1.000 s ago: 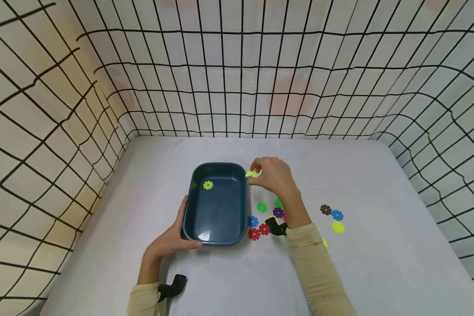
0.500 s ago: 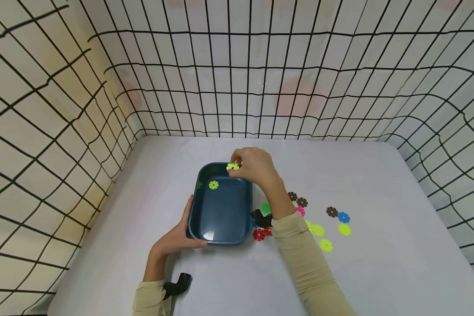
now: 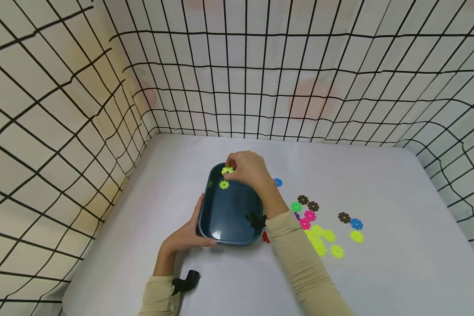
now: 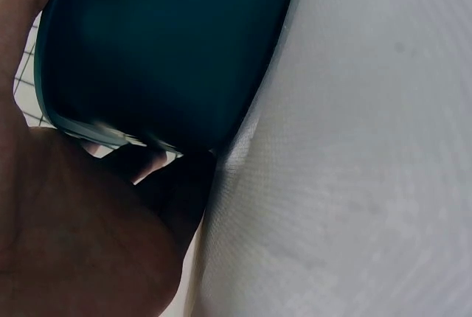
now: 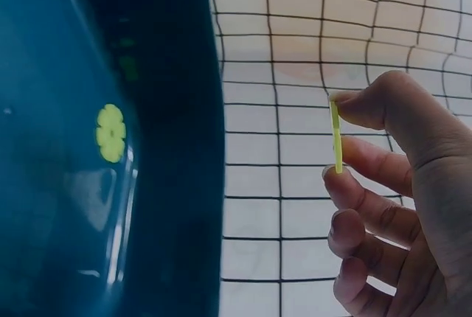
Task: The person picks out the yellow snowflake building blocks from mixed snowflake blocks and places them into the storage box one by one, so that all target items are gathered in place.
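Observation:
A dark blue rectangular tray [image 3: 233, 219] sits on the white table. My left hand [image 3: 187, 235] holds its near left corner, thumb along the near side and fingers along the left; the left wrist view shows the hand [image 4: 96, 236] around the corner of the tray [image 4: 169, 44]. Over the tray's far end, my right hand [image 3: 248, 169] pinches a yellow snowflake disc [image 3: 227, 170] between thumb and fingertips. The right wrist view shows this disc [image 5: 337, 136] edge-on, above the rim. Another yellow snowflake disc [image 3: 224, 184] lies flat inside on the tray floor.
Right of the tray lie several loose discs: yellow [image 3: 317, 242], pink [image 3: 310, 215], green [image 3: 296, 206], brown [image 3: 303, 199] and red [image 3: 266, 237], partly hidden by my right sleeve. A blue disc [image 3: 278, 182] is farther back. Black wire mesh [image 3: 245, 92] encloses the table's back and sides.
My right hand has carried the yellow disc leftward from beside the tray's right rim to over its far end. The left hand keeps its hold on the corner; the head view has shifted.

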{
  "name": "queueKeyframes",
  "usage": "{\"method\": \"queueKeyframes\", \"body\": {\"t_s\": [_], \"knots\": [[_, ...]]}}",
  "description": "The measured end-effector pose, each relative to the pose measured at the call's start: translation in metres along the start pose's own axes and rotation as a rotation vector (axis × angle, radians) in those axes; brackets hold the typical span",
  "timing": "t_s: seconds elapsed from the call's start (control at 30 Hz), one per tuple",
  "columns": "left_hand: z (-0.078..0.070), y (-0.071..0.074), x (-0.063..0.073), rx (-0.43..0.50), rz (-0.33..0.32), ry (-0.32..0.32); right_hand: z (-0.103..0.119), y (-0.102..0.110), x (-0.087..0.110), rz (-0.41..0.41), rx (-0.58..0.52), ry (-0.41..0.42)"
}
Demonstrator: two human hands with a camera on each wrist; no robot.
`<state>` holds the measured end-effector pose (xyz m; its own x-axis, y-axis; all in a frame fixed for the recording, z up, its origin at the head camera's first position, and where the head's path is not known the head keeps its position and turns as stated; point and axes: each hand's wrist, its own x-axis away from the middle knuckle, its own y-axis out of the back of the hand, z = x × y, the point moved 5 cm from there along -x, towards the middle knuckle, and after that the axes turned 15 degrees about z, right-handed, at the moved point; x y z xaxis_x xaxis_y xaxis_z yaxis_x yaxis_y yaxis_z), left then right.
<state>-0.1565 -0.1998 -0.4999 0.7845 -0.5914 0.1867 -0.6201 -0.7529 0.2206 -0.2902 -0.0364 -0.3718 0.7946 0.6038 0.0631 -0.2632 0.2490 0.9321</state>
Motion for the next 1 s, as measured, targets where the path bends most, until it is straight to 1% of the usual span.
{"method": "queueKeyframes", "body": {"t_s": [0.17, 0.37, 0.47, 0.67, 0.8, 1.0], "knots": [[0.0, 0.001, -0.003, -0.004, 0.008, 0.026, 0.0, -0.009, -0.007, 0.016, 0.0, 0.002], [0.001, 0.002, -0.002, -0.004, 0.011, 0.014, 0.003, -0.026, -0.018, 0.042, -0.006, 0.012], [0.002, 0.001, -0.002, -0.007, 0.015, 0.019, 0.003, -0.034, -0.022, 0.05, -0.022, 0.009], [0.001, -0.001, -0.001, 0.0, 0.025, 0.028, -0.004, -0.05, -0.026, 0.074, -0.028, -0.012], [0.0, 0.0, -0.001, 0.012, 0.022, 0.025, -0.008, -0.055, -0.027, 0.074, -0.038, -0.019], [0.001, 0.001, -0.001, 0.013, 0.013, 0.018, -0.013, -0.06, -0.031, 0.086, -0.007, -0.019]]}}
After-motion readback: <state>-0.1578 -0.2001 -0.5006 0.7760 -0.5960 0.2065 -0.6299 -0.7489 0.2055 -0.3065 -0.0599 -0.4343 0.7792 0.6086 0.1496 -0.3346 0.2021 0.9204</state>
